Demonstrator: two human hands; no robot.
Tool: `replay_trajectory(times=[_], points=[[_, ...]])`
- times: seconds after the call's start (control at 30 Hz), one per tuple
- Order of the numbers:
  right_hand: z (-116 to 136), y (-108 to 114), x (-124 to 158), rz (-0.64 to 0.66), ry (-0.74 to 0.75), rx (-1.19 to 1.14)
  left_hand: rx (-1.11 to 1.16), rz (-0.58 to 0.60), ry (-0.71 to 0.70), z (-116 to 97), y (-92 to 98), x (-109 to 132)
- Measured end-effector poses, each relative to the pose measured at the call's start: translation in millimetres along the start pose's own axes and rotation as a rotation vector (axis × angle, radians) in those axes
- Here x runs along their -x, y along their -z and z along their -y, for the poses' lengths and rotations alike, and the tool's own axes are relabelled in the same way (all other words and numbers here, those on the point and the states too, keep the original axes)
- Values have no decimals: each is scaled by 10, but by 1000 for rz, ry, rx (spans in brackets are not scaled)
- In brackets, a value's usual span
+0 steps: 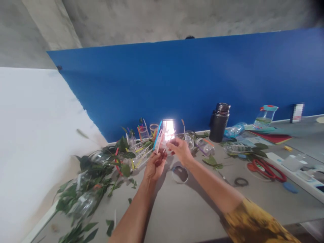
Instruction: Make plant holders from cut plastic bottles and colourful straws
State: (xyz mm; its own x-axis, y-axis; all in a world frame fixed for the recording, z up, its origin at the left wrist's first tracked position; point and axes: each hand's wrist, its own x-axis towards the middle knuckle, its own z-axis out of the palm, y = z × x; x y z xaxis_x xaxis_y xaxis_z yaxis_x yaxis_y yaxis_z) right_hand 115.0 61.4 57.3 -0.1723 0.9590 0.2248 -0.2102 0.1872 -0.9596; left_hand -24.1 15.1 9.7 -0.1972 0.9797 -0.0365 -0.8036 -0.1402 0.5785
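My left hand [155, 164], palm turned up, has its fingers closed around the lower end of a pale pink drinking straw [159, 141]. A blue straw [157, 135] stands beside it; whether the hand holds that too I cannot tell. My right hand [179, 150] reaches in from the right, thumb and fingers pinched near the left fingertips on something small and whitish that I cannot make out. Directly behind the hands glows a bright, blurred screen [169, 130]. On the table below them lies a clear ring-shaped piece [180, 174].
Leafy stems [86, 189] and plastic bottles crowd the left. A black thermos [220, 123] stands behind on the right, near a water bottle [265, 116]. Red-handled scissors [268, 169], a black ring of tape [241, 182] and a white power strip [296, 172] lie at right. A blue partition [162, 81] closes the back.
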Motion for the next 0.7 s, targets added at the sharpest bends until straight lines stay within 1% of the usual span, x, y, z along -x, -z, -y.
replay_trajectory(times=[0.1, 0.23, 0.3, 0.43, 0.6, 0.7], points=[[-57, -30, -2, -40, 62, 92, 0, 12, 7, 5, 5, 3], [-69, -25, 3, -14, 33, 105, 2, -39, 14, 12, 2, 16], [-55, -24, 15, 14, -20, 84, 9, -41, 27, 9, -15, 35], [-36, -32, 48, 45, -97, 8, -14, 39, 20, 1, -45, 58], [-65, -22, 48, 58, -127, -112, -58, 41, 2, -3, 25, 0], [-95, 1, 19, 35, -92, -133, -69, 44, -1, -3, 99, -46]])
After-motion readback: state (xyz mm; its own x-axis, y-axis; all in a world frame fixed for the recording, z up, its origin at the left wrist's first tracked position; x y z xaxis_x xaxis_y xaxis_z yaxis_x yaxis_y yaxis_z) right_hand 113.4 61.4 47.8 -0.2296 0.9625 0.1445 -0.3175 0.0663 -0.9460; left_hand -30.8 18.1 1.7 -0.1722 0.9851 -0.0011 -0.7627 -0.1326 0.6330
